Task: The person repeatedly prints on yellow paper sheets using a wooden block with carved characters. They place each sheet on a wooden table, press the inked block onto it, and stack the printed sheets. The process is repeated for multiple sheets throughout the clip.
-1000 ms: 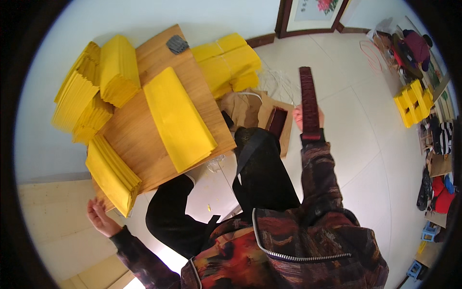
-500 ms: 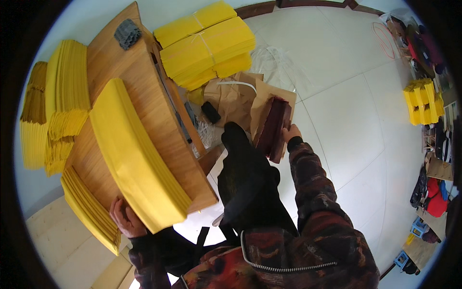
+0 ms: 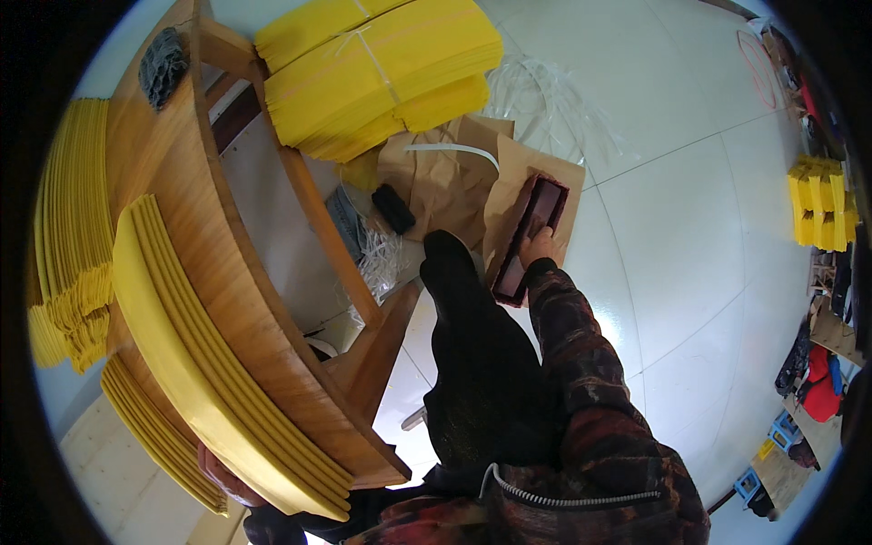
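Observation:
My right hand point(image 3: 542, 247) reaches down to a long, narrow dark red tray point(image 3: 510, 285). Its fingers lie inside the tray and the palm crosses the right wall, closed over it. The tray rests open side up on brown paper point(image 3: 501, 204) on the floor. On the wooden table point(image 3: 213, 241) to the left lies a curved stack of folded yellow sheets point(image 3: 218, 381). My left hand point(image 3: 225, 480) is at this stack's near end, partly covered by it, so its fingers are hidden. A thinner yellow stack point(image 3: 154, 431) lies just left of that hand.
Tied yellow bundles point(image 3: 372, 73) stand beyond the table frame. More yellow sheets point(image 3: 73, 200) line its left side. A grey bundle point(image 3: 163, 68) sits at its far end. A black block point(image 3: 392, 209) and clear plastic strips point(image 3: 554, 109) lie on the floor. Goods line the right wall.
The tray has turned from its side to open side up. My right hand has shifted from its edge to over the wall. My left hand is now more covered by the yellow stack.

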Motion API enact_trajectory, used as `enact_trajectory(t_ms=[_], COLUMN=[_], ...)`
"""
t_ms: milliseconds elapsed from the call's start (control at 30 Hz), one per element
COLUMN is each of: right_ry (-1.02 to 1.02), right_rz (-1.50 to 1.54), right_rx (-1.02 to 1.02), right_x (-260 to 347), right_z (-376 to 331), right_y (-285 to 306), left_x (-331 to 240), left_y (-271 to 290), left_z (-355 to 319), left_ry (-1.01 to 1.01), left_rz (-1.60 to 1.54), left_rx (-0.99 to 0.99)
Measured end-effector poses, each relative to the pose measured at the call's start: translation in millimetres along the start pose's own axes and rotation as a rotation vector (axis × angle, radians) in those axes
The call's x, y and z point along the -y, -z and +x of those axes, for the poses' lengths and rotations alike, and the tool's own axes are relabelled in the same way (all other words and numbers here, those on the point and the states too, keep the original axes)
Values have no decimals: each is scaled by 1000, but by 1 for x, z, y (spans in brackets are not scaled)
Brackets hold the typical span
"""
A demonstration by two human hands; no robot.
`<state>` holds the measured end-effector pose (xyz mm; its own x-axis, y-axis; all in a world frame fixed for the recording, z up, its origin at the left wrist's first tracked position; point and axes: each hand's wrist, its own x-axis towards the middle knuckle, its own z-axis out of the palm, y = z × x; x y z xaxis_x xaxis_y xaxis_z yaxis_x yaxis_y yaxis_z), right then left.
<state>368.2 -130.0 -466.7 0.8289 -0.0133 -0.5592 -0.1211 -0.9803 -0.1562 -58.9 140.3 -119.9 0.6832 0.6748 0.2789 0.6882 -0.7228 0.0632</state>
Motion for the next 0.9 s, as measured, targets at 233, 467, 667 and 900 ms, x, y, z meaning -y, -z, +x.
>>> enact_trajectory(t_ms=[233, 467, 667, 900], right_ry=[-1, 75, -33, -51], right_rz=[-26, -76, -50, 23], right_rx=[60, 74, 101, 148], right_x=[6, 3, 5, 10], right_z=[0, -14, -2, -2], right_y=[3, -1, -12, -11], left_x=[10, 22, 15, 12], left_y=[0, 3, -3, -4], left_z=[-7, -11, -7, -4], left_ry=[95, -121, -173, 3], left_rz=[-43, 218, 145, -37], left_rx=[-13, 7, -59, -10])
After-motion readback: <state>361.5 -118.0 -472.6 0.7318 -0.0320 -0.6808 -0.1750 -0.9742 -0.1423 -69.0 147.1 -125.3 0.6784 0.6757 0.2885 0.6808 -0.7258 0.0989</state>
